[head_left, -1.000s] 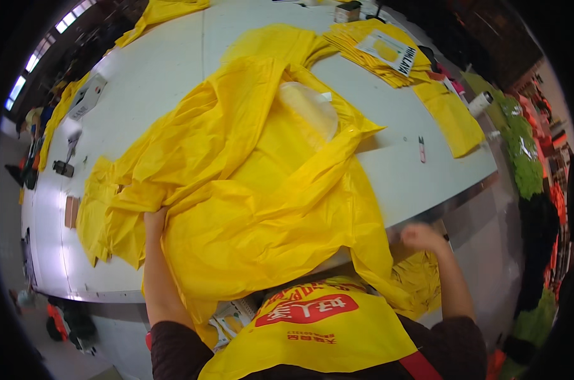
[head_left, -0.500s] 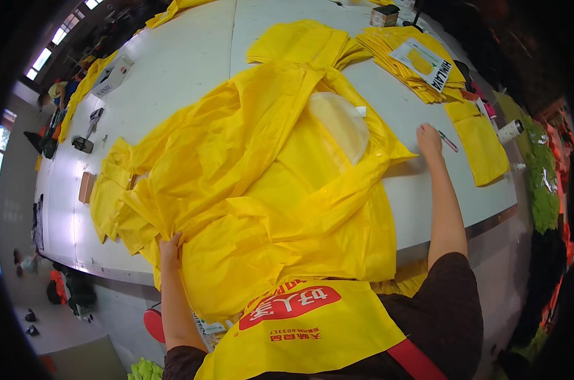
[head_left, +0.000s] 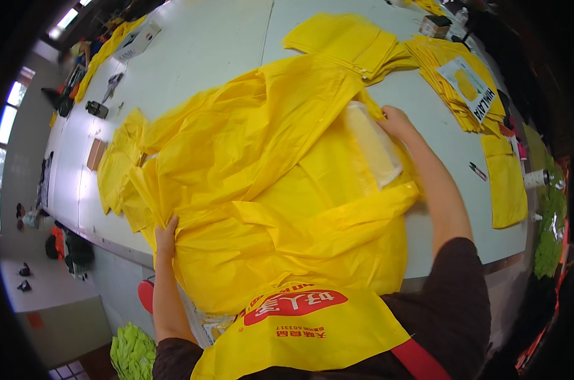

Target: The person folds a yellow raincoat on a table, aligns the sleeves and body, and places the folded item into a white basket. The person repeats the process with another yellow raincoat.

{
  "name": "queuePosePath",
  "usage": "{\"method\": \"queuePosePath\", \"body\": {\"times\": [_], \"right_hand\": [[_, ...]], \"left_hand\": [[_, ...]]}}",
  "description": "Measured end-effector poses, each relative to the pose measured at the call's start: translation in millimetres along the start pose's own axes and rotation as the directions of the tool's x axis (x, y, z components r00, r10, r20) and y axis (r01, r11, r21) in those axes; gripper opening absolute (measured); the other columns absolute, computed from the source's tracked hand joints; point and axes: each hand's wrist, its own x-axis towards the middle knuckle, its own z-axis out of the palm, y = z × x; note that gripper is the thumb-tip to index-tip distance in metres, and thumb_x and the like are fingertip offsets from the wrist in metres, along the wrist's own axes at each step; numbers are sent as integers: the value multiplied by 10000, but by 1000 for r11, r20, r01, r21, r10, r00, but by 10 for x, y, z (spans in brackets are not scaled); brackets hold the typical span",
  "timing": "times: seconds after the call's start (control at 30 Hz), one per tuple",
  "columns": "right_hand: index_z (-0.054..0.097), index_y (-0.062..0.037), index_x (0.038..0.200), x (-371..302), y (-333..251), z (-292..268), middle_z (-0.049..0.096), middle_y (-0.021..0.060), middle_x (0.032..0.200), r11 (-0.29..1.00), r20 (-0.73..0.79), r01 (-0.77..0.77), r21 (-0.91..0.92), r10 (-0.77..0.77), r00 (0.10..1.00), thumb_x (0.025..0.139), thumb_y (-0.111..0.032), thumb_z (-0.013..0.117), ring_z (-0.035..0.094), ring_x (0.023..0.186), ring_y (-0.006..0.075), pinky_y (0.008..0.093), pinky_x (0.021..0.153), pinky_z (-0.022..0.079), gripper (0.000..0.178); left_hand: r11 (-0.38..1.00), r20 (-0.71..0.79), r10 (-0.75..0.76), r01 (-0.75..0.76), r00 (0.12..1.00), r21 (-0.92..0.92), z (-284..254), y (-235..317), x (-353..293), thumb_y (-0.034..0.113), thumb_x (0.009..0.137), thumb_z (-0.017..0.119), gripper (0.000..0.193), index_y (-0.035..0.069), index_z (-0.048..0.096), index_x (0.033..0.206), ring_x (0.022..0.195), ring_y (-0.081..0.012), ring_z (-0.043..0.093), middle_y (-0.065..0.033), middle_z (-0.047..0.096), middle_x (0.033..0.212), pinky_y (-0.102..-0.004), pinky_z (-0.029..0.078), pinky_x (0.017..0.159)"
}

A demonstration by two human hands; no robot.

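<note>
While both hands press down on it, the big, thin, crinkly yellow plastic raincoat (head_left: pixel 255 190) lies spread over the wide pale grey work table (head_left: pixel 217 44), with its near edge hanging off the table toward the person. It looks like the smoothing and spreading step, with the folding not yet begun.

Past the right hand, farther up the table, sit a neat stack of folded yellow plastic sheets (head_left: pixel 347 44) and a fan of flat yellow packs (head_left: pixel 439 69) with a printed white card on top. Just under the right hand's thumb side lies a flat see-through plastic pouch (head_left: pixel 375 142), resting on the raincoat.

The right hand (head_left: pixel 396 121) lies flat at the far right edge of the raincoat, fingers together, pressing and not pinching. The left hand (head_left: pixel 167 229) sits at the near left edge; its fingers touch the plastic there, but I cannot tell if they pinch it or only push.

Well to the right of the right hand, a small dark pen (head_left: pixel 478 171) lies alone on the table.

I think the next move needs both hands to take hold of an edge and pull it flat and even, slowly, because the plastic is slippery and bunches up.
</note>
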Motion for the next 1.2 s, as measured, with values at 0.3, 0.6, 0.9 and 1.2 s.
{"method": "queuePosePath", "body": {"times": [0.3,0.6,0.9,1.2], "right_hand": [[610,-52,998,-659,1893,-439,634,179,931,943,-573,-331,34,290,766,818,-74,532,604,863,315,386,744,474,197],[589,-48,1017,-1803,-409,214,624,139,943,950,-149,216,227,-185,971,784,-177,592,543,974,338,422,853,417,266],[496,-74,1176,-1860,-63,301,596,151,1115,916,48,-229,-329,259,965,631,-353,742,498,1130,279,400,898,428,660],[538,-65,1119,-2105,191,271,576,147,1131,894,98,6,-449,42,994,643,-278,741,515,1093,281,409,860,455,560]], "left_hand": [[993,68,60,-67,996,95,122,-271,86,132,777,666,390,-42,570,1113,916,-196,581,-83,617,1048,-287,454,804],[935,264,-248,159,932,318,-30,17,57,172,752,700,463,-35,546,1137,854,-152,571,-74,611,996,-270,468,742],[972,289,-236,224,928,75,-197,-313,158,245,749,710,403,-10,605,1044,674,-132,559,-34,615,809,-270,442,588],[970,331,-212,240,919,-44,-132,-312,97,200,752,703,388,-47,599,1033,745,-154,586,-76,632,899,-284,472,654]]}}
